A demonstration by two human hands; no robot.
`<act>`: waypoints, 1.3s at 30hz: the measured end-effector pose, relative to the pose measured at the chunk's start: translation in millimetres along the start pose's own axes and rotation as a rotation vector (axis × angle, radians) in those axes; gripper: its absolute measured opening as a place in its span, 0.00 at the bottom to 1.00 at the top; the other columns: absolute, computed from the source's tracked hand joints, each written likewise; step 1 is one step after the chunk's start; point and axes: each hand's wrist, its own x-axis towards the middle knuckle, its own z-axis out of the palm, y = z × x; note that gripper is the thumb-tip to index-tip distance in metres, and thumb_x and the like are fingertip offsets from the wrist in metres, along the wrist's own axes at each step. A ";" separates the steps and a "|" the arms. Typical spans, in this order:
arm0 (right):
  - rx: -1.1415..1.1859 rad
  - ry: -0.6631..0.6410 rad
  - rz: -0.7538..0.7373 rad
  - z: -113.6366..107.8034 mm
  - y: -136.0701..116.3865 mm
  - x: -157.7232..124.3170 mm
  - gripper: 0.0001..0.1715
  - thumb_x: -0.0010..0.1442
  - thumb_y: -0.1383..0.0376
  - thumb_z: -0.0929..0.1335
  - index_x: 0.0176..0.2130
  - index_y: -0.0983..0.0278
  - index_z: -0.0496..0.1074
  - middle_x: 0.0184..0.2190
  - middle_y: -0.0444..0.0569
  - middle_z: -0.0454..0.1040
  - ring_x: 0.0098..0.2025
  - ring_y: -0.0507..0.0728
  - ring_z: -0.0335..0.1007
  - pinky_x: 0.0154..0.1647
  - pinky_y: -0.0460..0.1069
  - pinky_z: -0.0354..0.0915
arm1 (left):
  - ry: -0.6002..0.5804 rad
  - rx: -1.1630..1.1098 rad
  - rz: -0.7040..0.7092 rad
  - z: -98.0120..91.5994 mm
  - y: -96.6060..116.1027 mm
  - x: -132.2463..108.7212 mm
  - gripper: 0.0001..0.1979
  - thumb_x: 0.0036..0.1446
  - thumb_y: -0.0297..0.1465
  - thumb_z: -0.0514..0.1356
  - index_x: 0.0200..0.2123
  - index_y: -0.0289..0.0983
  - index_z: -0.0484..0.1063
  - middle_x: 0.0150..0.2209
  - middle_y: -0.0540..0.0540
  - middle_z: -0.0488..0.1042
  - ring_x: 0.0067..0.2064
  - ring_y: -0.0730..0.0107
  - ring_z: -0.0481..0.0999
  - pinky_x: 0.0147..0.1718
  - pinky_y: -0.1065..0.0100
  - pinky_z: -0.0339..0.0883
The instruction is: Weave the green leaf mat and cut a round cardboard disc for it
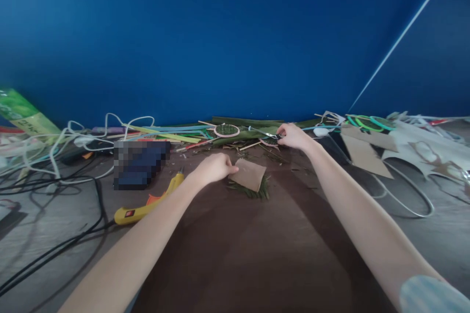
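My left hand is closed, its thumb and fingertips pinching the left edge of a small brown cardboard piece. Under the cardboard, green leaf strips stick out along its near side. My right hand reaches farther back and is closed around what look like scissors, their slim metal part pointing left. Just below them lies a small round piece with a pale rim, partly covered. A similar pale-rimmed oval with a green inside rests to its left.
A yellow glue gun with a black cord lies left of my left arm, near a blurred dark device. White cables tangle at the left. Cardboard scraps and green rings lie right. A blue wall stands behind.
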 end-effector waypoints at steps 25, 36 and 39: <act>-0.084 -0.017 0.086 1.1 4.9 -2.1 0.12 0.46 0.72 0.69 0.34 0.67 0.77 0.35 0.56 0.77 0.41 0.60 0.73 0.35 0.47 0.63 | -0.023 0.098 -0.056 9.9 7.9 -2.0 0.11 0.48 0.39 0.59 0.24 0.38 0.68 0.28 0.45 0.75 0.32 0.63 0.73 0.28 0.69 0.56; 0.002 0.175 0.116 -0.8 7.4 0.5 0.14 0.47 0.71 0.69 0.37 0.71 0.75 0.36 0.58 0.75 0.42 0.62 0.72 0.42 0.51 0.64 | 0.070 0.099 -0.095 22.1 1.9 5.0 0.22 0.44 0.47 0.61 0.36 0.36 0.67 0.35 0.41 0.75 0.36 0.58 0.74 0.28 0.67 0.57; 0.059 0.271 0.095 0.3 5.2 1.6 0.16 0.47 0.71 0.68 0.39 0.72 0.74 0.38 0.58 0.73 0.42 0.60 0.70 0.43 0.51 0.64 | 0.064 0.075 -0.097 25.2 1.6 6.0 0.20 0.45 0.44 0.62 0.36 0.36 0.67 0.36 0.41 0.75 0.37 0.58 0.74 0.28 0.67 0.58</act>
